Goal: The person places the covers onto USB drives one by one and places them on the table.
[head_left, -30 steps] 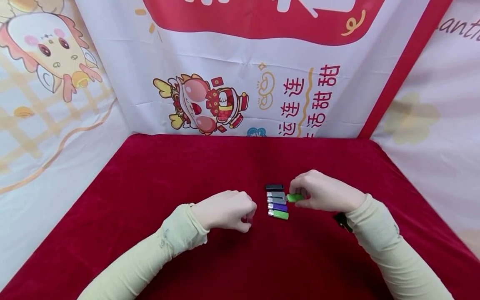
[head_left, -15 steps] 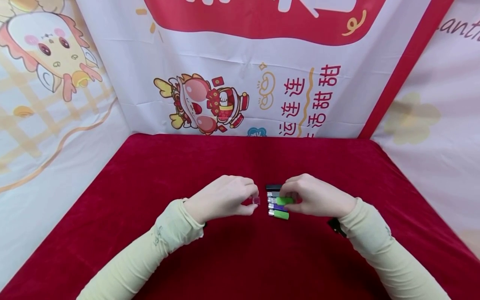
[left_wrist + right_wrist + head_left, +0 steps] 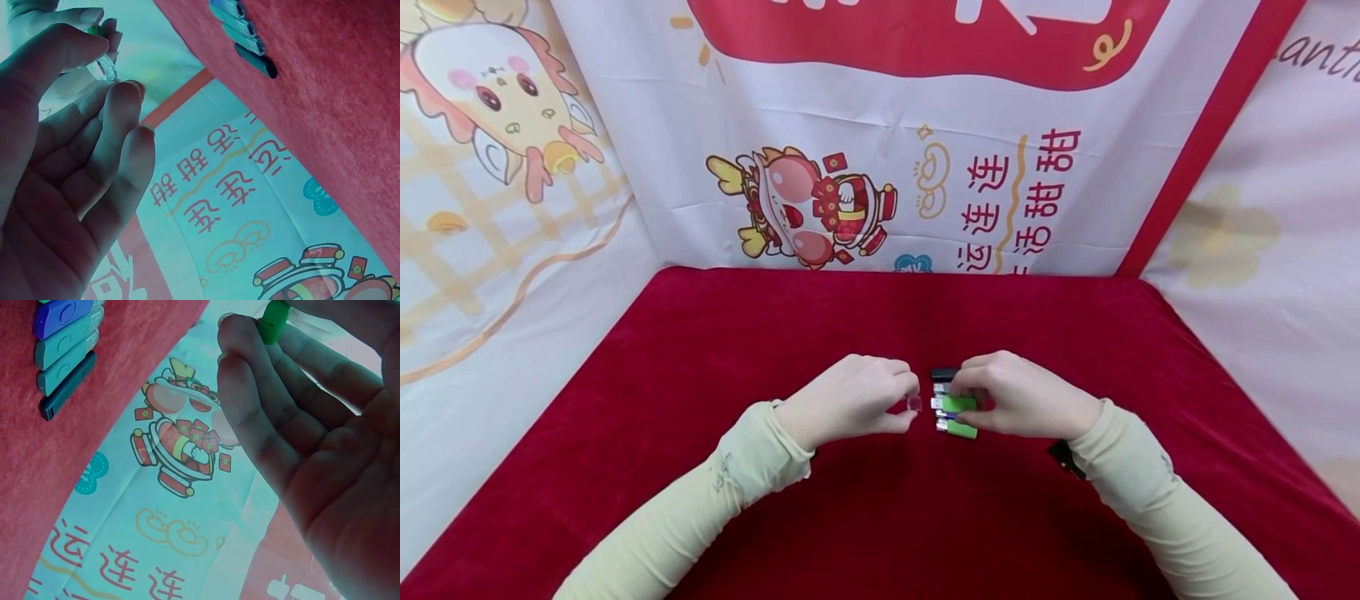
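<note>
In the head view my left hand pinches a small clear cap between thumb and fingertips; the left wrist view shows this cap up close. Facing it, my right hand pinches a green USB flash drive, its bare metal plug pointing left at the cap. A short gap separates plug and cap. Both are held above a row of flash drives on the cloth. A second green flash drive lies nearest in the row, and a black one farthest.
Between them in the row are a purple flash drive and two grey ones, partly hidden by my right hand in the head view. A red cloth covers the table. Printed white curtains stand along its back and sides.
My right hand has moved left with the green flash drive, over the row. The left hand has risen and moved slightly right, bringing the clear cap into sight opposite the plug.
</note>
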Available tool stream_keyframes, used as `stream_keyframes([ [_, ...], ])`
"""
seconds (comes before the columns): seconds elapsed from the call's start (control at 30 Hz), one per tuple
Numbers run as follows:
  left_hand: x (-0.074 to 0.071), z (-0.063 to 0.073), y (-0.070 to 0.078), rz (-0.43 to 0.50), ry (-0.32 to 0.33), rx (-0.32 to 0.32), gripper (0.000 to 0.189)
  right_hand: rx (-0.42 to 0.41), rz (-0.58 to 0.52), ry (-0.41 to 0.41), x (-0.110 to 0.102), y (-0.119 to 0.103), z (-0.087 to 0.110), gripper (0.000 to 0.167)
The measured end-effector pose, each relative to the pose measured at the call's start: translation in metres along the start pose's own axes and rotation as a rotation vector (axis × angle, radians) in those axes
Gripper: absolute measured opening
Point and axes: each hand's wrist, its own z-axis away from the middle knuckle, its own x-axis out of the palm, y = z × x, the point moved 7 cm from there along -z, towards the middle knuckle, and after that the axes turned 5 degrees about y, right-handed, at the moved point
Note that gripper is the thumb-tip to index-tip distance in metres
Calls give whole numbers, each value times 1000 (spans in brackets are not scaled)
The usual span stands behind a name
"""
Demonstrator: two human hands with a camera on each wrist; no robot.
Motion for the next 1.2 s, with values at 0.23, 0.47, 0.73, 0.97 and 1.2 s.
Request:
stream_keyframes([
  [0.23, 4, 0, 3, -28, 2, 15, 19, -2, -6, 2, 1, -1, 0, 19],
  [0.47, 6, 0, 6, -54, 8, 26, 17, -2, 0, 2, 2, -1, -1, 18],
  [0.73, 9, -1, 5, -53, -4, 12, 16, -14, -1, 1, 3, -4, -2, 16],
  [0.97, 10, -1, 5, -56, 0, 13, 14, -27, -5, -1, 6, -4, -3, 15],
  [1.2, 12, -1, 6, -66, 12, 26, 13, -36, 0, -3, 9, -5, -3, 14],
])
